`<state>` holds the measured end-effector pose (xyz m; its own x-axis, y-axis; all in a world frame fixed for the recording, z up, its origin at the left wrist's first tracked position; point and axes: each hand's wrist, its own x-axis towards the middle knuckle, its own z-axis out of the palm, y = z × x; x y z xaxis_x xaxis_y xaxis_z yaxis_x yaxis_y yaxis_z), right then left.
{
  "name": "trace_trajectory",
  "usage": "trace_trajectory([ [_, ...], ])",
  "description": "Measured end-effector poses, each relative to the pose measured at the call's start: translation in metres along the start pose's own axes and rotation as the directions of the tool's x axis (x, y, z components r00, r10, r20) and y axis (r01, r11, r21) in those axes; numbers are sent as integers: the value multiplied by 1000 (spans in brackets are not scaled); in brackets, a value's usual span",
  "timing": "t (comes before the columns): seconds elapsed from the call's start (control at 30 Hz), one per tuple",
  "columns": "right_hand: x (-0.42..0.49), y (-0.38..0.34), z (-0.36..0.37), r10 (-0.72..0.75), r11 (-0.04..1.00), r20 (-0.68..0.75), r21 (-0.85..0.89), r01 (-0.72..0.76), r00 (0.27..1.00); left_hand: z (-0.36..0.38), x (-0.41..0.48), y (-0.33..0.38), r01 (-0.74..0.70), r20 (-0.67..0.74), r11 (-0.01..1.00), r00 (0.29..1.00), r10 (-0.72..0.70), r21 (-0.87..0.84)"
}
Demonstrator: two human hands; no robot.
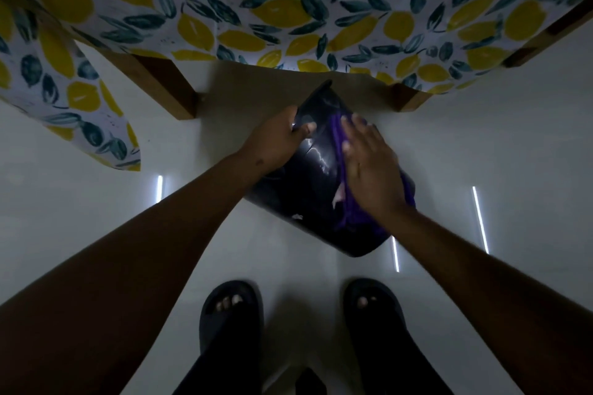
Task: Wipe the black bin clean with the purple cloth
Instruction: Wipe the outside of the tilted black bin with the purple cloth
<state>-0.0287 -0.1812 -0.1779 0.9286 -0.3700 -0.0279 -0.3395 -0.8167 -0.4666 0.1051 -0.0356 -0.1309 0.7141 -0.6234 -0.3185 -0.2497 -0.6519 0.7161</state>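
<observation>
Left: a lemon-print tablecloth [288, 9] hangs over a wooden table leg [167, 86]. Centre-left: the left hand [276, 141] grips the rim of the black bin [308, 189], thumb over the edge. The bin lies tilted on the pale floor [80, 170], mouth toward the table. Centre-right: the right hand [372, 170], fingers spread flat, presses the purple cloth [356, 218] against the bin's side. Below: two feet in dark sandals [231, 314].

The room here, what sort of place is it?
Probably a home dining area or kitchen: a wooden table draped in a lemon-print tablecloth stands on a pale tiled floor, and the person wears slippers.
</observation>
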Motion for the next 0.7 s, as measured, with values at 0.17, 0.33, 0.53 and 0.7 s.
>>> trace_trajectory([
  [0.17, 5, -3, 2, 165, 976, 31, 139, -168, 986, 0, 0, -2, 23, -35, 998, 999, -21, 50],
  [0.33, -65, -26, 14, -101, 988, 99, -109, 111, 990, -3, 7, -4, 21, 22, 992, 999, -24, 128],
  [0.53, -1, 1, 7, 127, 968, 51, 213, -135, 991, -2, 1, -2, -35, 14, 996, 999, 34, 85],
  [0.7, -16, -8, 9, 178, 968, 59, 167, -186, 982, 0, -7, -14, 0, -53, 994, 999, 6, 113],
])
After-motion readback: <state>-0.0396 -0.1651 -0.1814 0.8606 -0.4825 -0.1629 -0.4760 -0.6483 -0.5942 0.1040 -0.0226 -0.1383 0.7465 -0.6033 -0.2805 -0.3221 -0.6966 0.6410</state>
